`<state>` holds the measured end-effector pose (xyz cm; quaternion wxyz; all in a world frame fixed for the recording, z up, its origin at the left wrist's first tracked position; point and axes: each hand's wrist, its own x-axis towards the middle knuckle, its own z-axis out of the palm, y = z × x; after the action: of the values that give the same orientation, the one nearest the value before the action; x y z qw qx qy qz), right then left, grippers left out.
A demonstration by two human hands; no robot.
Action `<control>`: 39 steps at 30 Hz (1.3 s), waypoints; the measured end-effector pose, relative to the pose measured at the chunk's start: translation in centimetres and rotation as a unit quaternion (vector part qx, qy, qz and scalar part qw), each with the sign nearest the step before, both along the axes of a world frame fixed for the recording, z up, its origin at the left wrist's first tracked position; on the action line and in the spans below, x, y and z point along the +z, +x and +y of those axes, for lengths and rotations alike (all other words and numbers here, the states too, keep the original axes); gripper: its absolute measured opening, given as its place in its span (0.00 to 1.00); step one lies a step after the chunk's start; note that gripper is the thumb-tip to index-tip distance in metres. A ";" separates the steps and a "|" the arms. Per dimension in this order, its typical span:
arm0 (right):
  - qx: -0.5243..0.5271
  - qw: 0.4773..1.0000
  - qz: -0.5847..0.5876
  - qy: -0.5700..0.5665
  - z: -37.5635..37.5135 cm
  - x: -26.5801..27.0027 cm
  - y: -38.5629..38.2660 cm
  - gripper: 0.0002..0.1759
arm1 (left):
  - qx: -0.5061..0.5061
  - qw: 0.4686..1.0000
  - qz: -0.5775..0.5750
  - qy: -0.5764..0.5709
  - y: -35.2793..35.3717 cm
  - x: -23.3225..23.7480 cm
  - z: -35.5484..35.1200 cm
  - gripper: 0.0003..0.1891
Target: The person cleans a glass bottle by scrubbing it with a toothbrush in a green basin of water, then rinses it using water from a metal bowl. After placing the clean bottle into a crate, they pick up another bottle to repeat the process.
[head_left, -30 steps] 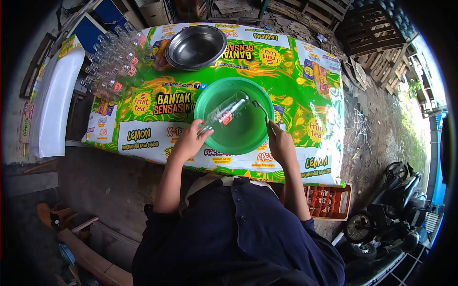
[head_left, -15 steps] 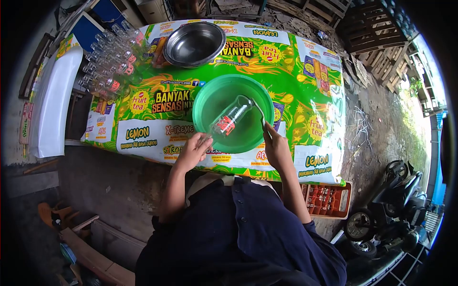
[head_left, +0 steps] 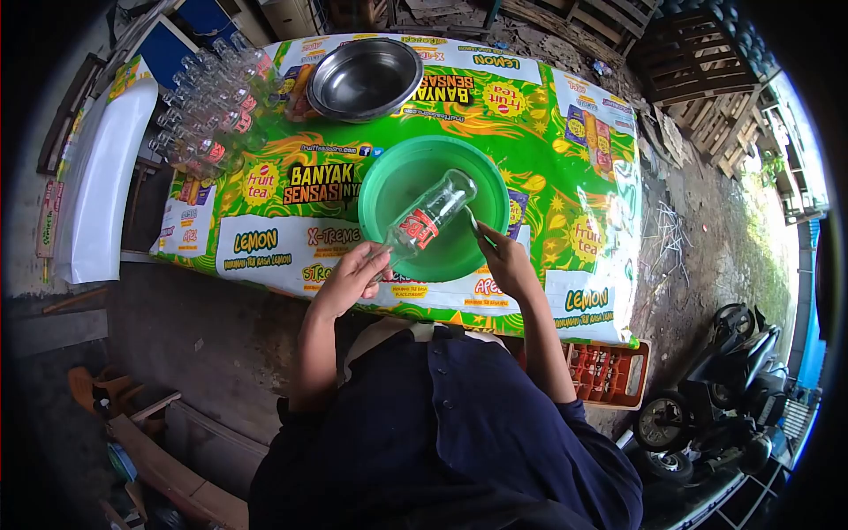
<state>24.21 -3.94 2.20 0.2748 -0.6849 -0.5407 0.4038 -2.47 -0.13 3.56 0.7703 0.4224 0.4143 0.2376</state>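
My left hand (head_left: 353,278) grips the neck of a clear glass bottle (head_left: 427,216) with a red label, held tilted over the green plastic basin (head_left: 393,177), base pointing away from me. My right hand (head_left: 501,258) holds a thin metal tool (head_left: 473,218) by its handle, its tip beside the bottle's body above the basin. The basin sits on a table covered with a green and yellow printed banner (head_left: 548,132).
A steel bowl (head_left: 364,78) stands at the table's far edge. Several empty glass bottles (head_left: 208,102) lie grouped at the far left corner. A red crate (head_left: 609,373) sits on the ground to my right, a motorbike (head_left: 715,397) beyond it, wooden pallets (head_left: 689,62) behind the table.
The bottle has lifted and swung closer to my right hand; my left hand drew back towards the table's near edge. The tool's tip now sits lower, by the bottle.
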 end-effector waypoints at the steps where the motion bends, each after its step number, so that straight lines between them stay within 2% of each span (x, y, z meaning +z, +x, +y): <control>1: -0.009 1.000 -0.012 0.000 -0.3 0.6 0.0 0.20 | 0.008 1.000 0.008 0.006 0.0 -0.2 -0.1 0.11; 2: -0.020 0.999 -0.019 -0.027 -0.6 1.4 0.0 0.20 | 0.013 1.000 0.018 0.008 0.0 -0.2 -0.1 0.11; 5: -0.043 0.999 -0.030 0.004 -1.6 0.8 0.5 0.20 | 0.024 0.999 0.038 0.003 -0.2 -0.2 0.2 0.11; 10: -0.058 0.996 -0.067 0.017 -2.4 5.2 0.1 0.15 | 0.017 0.998 0.062 -0.008 -0.7 0.7 0.7 0.12; 12: -0.047 0.994 -0.078 0.056 -2.3 5.4 0.1 0.12 | -0.027 0.991 0.127 0.033 -1.1 1.2 1.6 0.12; 15: 0.038 0.988 -0.097 0.114 0.0 5.4 -0.4 0.12 | -0.106 0.967 0.202 0.112 -1.3 2.5 3.9 0.13; 17: 0.108 0.980 -0.053 0.156 2.3 6.0 -1.7 0.16 | -0.150 0.942 0.268 0.135 -0.4 4.3 5.3 0.14; 20: 0.204 0.923 -0.073 0.319 5.6 5.5 -4.0 0.31 | -0.212 0.904 0.325 0.179 1.1 6.7 7.0 0.15; 23: 0.241 0.919 -0.088 0.298 7.0 4.6 -5.6 0.36 | -0.262 0.866 0.360 0.226 2.7 9.0 8.1 0.16; 24: 0.231 0.916 -0.088 0.316 7.1 4.7 -6.0 0.32 | -0.275 0.860 0.360 0.235 3.0 9.6 8.3 0.16; 27: 0.199 0.941 -0.016 0.273 7.5 4.6 -5.6 0.32 | -0.287 0.853 0.350 0.258 3.1 10.3 9.0 0.16; 31: 0.174 0.932 0.044 0.316 7.7 4.8 -5.2 0.34 | -0.215 0.906 0.254 0.260 2.7 10.1 9.2 0.16; 34: 0.146 0.935 0.039 0.320 7.3 4.9 -5.4 0.29 | -0.173 0.908 0.248 0.291 3.1 9.9 8.8 0.15; 37: 0.131 0.918 0.011 0.373 7.6 5.1 -5.4 0.27 | -0.199 0.898 0.270 0.286 3.8 10.5 9.4 0.15; 39: 0.107 0.920 -0.004 0.378 7.5 5.3 -5.4 0.26 | -0.195 0.900 0.258 0.293 4.3 10.9 9.6 0.21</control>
<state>18.83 3.56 7.49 0.4664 -0.4698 -0.7241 0.1936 1.84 9.52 14.47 0.5085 0.7483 0.4191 0.0759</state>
